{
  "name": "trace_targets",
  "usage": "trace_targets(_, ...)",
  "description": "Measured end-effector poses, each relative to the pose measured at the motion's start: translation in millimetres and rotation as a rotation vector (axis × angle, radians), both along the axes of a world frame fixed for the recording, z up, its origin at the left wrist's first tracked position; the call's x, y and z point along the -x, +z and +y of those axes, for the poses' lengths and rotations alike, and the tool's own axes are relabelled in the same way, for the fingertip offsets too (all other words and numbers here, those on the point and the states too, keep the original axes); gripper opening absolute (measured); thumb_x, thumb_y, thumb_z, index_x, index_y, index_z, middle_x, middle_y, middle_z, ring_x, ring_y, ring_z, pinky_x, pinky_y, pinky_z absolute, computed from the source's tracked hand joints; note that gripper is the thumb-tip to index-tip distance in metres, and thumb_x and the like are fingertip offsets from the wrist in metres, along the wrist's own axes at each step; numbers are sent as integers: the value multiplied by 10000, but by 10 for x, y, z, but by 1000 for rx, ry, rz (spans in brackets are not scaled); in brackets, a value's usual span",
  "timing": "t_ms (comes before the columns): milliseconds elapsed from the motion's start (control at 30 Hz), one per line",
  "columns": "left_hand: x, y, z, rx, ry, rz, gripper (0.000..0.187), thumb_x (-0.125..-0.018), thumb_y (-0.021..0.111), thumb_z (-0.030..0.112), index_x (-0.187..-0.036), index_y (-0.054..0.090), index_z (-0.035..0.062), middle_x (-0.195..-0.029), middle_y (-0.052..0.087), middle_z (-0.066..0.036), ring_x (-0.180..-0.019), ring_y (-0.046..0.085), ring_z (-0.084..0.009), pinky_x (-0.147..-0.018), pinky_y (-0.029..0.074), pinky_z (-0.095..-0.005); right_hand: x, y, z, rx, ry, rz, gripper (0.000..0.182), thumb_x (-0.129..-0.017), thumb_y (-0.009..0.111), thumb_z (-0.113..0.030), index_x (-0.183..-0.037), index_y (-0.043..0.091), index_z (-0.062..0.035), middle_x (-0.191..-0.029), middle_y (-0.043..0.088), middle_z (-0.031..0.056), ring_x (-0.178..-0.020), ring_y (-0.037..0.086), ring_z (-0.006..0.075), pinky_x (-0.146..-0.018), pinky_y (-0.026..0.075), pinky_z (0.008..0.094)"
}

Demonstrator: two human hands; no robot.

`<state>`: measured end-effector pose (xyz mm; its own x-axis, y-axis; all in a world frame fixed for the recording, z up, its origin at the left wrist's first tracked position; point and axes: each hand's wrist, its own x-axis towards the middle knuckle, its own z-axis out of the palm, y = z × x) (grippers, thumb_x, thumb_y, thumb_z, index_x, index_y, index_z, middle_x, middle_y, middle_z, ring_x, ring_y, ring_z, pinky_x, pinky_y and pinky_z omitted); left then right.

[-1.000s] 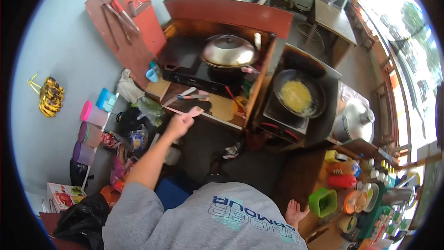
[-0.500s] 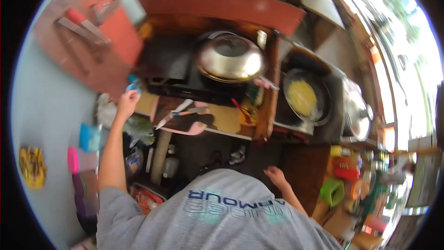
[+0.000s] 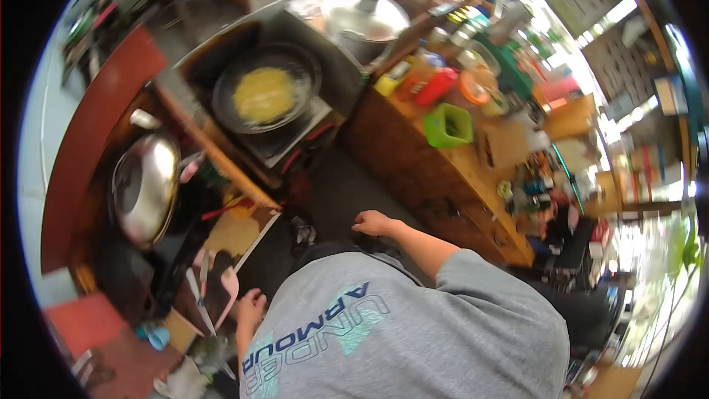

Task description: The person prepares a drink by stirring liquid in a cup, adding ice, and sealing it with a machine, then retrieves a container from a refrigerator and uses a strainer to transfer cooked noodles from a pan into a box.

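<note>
My left hand [image 3: 251, 304] hangs low beside the pink-edged cutting board [image 3: 230, 290], loosely curled with fingers a little apart and nothing visible in it. Knives [image 3: 199, 290] lie across the board on the counter's edge. In front of my body, my right hand [image 3: 373, 223] hovers over the dark floor, fingers folded in a loose fist, holding nothing I can see. Ahead, a black frying pan [image 3: 306, 107] sits on a burner with a yellow, egg-like round [image 3: 264, 96] in it. A lidded pan [image 3: 148, 192] stands on the stove at the left.
A lidded metal pot [image 3: 365, 18] stands behind the frying pan. The wooden cabinet [image 3: 436, 199] at right carries bottles, a red container [image 3: 436, 87] and a green container [image 3: 448, 125]. A wooden divider [image 3: 221, 155] separates the two stoves. A blue item [image 3: 153, 336] lies at lower left.
My view and body have turned right, swinging the frying pan and cabinet toward the middle. My left hand has left the blue item and dropped close to my body.
</note>
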<state>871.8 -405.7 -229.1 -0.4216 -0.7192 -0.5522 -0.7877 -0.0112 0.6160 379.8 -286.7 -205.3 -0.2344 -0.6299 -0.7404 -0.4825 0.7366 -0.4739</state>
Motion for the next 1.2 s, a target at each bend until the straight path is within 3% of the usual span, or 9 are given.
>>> trace_targets(100,279,-50,-8,-9,-215,-7,379,-868,724,261,-1157,709,16,-989,743,-214,-928,735,-321,-815,564,-402,157,-73,321,-36,-91,-9,467,-866,659,-387,-1147,714,-18,-1141,714,209,-1092,671,361,-936,534,434)
trace_targets(167,470,40,-58,-24,-283,-43,376,-862,726,251,-1157,709,18,-1034,733,-227,-978,716,-369,-858,559,-421,305,-277,577,72,-57,35,491,-891,672,-381,-1205,682,-3,-1060,727,198,-776,720,300,-699,584,416)
trace_targets(267,723,121,-211,33,-358,-108,372,-862,726,238,-1163,708,19,-1079,722,-237,-1022,700,-394,-897,550,-435,555,-266,933,184,-153,95,375,-841,657,-355,-1000,760,-32,-1046,732,208,-1015,703,342,-891,554,434)
trace_targets(333,947,244,-279,144,-381,-201,372,-869,724,224,-1180,702,20,-1119,713,-241,-1059,684,-398,-936,534,-445,951,-138,1111,223,-361,148,282,-816,662,-327,-892,774,-79,-937,738,174,-897,725,327,-823,572,428)
trace_targets(367,1060,251,-279,157,-380,-202,372,-869,724,224,-1180,702,20,-1119,713,-241,-1059,684,-398,-936,534,-445,1188,-99,1186,480,-412,571,201,-807,658,-280,-817,768,-112,-876,734,136,-816,725,323,-767,576,424)
trace_targets(467,1438,336,-188,227,-320,-213,382,-874,728,256,-1188,702,40,-1125,712,-234,-1067,676,-402,-941,531,-454,2225,136,1418,635,-943,688,175,-821,685,-238,-906,755,-100,-872,734,141,-840,711,350,-757,562,446)
trace_targets(633,2357,547,338,201,-334,-230,385,-885,713,292,-1213,701,89,-1148,709,-214,-1071,674,-396,-933,533,-459,3579,141,1545,530,-598,1034,217,-795,744,-227,-991,756,-133,-924,726,90,-898,693,311,-786,556,443)
trace_targets(733,2929,665,680,142,-381,-192,385,-880,717,289,-1206,701,85,-1146,709,-210,-1069,674,-393,-924,536,-460,3969,-16,1500,373,-439,945,225,-804,741,-277,-981,755,-139,-975,727,84,-958,686,301,-823,550,437)
trace_targets(1200,4546,1178,1285,288,-633,-55,362,-894,697,263,-1203,692,76,-1205,700,-156,-1106,656,-365,-949,532,-432,4387,0,1367,735,-610,894,206,-809,727,-269,-799,715,-63,-809,705,135,-791,691,317,-712,542,427)
